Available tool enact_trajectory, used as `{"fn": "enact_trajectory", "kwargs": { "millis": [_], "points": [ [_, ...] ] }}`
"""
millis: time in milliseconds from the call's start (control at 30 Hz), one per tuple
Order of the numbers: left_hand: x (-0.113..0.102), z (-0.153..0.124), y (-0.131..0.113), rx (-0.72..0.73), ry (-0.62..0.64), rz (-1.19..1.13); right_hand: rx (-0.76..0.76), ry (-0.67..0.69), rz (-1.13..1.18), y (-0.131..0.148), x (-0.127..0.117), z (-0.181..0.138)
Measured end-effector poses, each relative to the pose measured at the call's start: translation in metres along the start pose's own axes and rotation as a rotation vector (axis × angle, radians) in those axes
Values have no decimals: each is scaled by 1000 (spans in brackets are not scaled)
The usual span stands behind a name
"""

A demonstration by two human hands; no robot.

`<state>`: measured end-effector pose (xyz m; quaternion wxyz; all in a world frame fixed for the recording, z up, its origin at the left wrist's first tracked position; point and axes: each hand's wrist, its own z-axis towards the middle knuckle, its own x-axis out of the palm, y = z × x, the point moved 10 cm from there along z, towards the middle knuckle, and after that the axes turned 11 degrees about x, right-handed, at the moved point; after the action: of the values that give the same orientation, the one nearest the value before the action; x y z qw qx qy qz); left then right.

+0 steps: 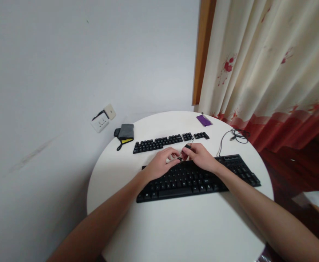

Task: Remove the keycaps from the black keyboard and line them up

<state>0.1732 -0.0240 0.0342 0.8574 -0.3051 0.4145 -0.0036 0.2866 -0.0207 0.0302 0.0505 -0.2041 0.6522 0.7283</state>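
Note:
A black keyboard (175,183) lies on the white round table (175,225), below both my hands. Above its upper rows, my left hand (160,163) has thumb and fingers closed around a small black keycap (179,159). Close beside it, my right hand (201,157) grips what looks like a wire keycap puller (187,146), with a black handle and thin wire loops. My fingertips nearly meet, and the hands hide part of the keyboard's top rows. Behind them, loose black keycaps (156,143) are laid out in rows.
A grey cloth (127,130) with a yellow edge lies at the back left. At the back right are a purple card-like piece (204,120) and the coiled black cable (239,135). A wall with a socket (100,122) borders the left, a curtain (257,72) the right.

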Motion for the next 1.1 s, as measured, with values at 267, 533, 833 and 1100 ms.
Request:
{"fn": "enact_trajectory", "kwargs": {
  "millis": [267, 533, 833, 1100],
  "points": [
    [-4, -1, -5, 82, -32, 113, 19, -54, 119, -9, 6, 2],
    [-1, 2, -29, 233, 50, 387, 93, -70, 204, -19, 3, 6],
    [-44, 5, -22, 181, -276, 441, 182, -168, 312, -32, -6, 9],
    [-46, 19, 64, -92, -59, 595, 221, -202, 300, -38, -15, 12]
  ]
}}
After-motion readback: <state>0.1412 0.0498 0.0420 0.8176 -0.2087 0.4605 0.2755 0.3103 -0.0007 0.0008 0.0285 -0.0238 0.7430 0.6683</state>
